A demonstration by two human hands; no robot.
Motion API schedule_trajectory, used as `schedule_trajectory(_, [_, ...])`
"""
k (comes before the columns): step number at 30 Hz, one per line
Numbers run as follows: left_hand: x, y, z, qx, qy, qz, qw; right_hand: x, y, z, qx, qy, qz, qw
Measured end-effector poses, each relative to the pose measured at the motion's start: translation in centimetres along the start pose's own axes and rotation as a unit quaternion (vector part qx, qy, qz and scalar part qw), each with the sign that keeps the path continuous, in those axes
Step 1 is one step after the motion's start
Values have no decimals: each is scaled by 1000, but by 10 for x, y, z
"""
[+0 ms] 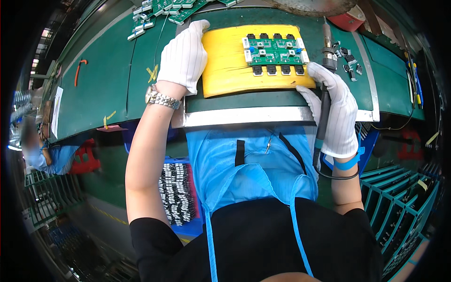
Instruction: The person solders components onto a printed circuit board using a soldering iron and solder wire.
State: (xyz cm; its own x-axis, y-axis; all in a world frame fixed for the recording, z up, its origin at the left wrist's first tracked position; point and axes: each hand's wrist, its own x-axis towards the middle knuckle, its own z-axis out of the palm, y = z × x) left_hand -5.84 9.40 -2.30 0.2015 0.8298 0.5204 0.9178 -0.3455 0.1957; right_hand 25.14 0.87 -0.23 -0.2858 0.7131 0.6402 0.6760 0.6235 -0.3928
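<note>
My left hand [183, 58], in a white striped glove, rests at the left edge of a curved yellow pad [223, 70]. Its fingers are curled together, and what they may hold is hidden. On the pad lies a green circuit board [275, 51] with white connectors at both ends, blue round parts and black components along its long sides. My right hand [338, 108], gloved too, is closed around the dark handle of a soldering iron [324, 110], whose metal barrel points away from me. The thumb and index fingertips are near the pad's lower right corner.
Loose black components [347, 58] lie right of the pad. Several green boards [176, 9] are piled at the far left. An orange-handled tool [79, 70] lies on the green mat. Below the bench edge stand a blue bin of parts [178, 192] and teal racks [399, 197].
</note>
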Motion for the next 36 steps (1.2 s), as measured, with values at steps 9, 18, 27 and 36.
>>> schedule_trajectory(9, [-6, 4, 1, 18, 33, 2, 999, -14, -26, -16, 255, -4, 112, 960])
schedule_trajectory(18, [-5, 6, 4, 12, 26, -13, 1000, -8, -32, 8, 272, 45, 212, 937])
schedule_trajectory(27, [-8, 5, 5, 7, 33, -6, 999, -8, -35, 10, 279, 50, 215, 935])
schedule_trajectory(36, [-3, 5, 4, -4, 24, -17, 1000, -18, -20, -5, 297, 93, 212, 926])
